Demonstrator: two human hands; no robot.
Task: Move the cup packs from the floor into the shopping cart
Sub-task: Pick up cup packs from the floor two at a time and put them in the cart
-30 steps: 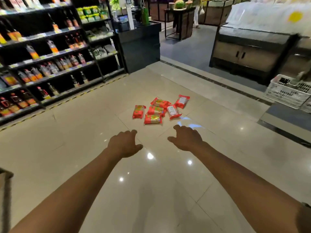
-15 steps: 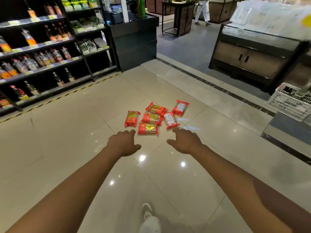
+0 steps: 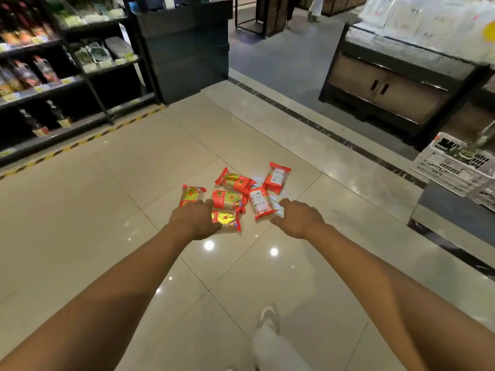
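Observation:
Several red cup packs (image 3: 235, 195) lie in a loose heap on the glossy tiled floor ahead of me. My left hand (image 3: 195, 219) reaches out over the near left side of the heap, its loosely curled fingers covering part of the nearest pack (image 3: 227, 219) and holding nothing. My right hand (image 3: 297, 218) hangs just right of a pack with a white label (image 3: 261, 202), fingers relaxed, gripping nothing. No shopping cart shows in the view.
Dark shelves with bottles (image 3: 53, 84) run along the left behind a yellow-black floor strip. A dark counter (image 3: 187, 46) stands behind the heap. A wooden display cabinet (image 3: 388, 87) and a white plastic crate (image 3: 452, 164) are at right. My shoe (image 3: 269, 317) steps forward below.
I have walked closer; the heap now sits right at my hands. My left hand now overlaps the nearest pack, and my right hand has come up beside the labelled pack.

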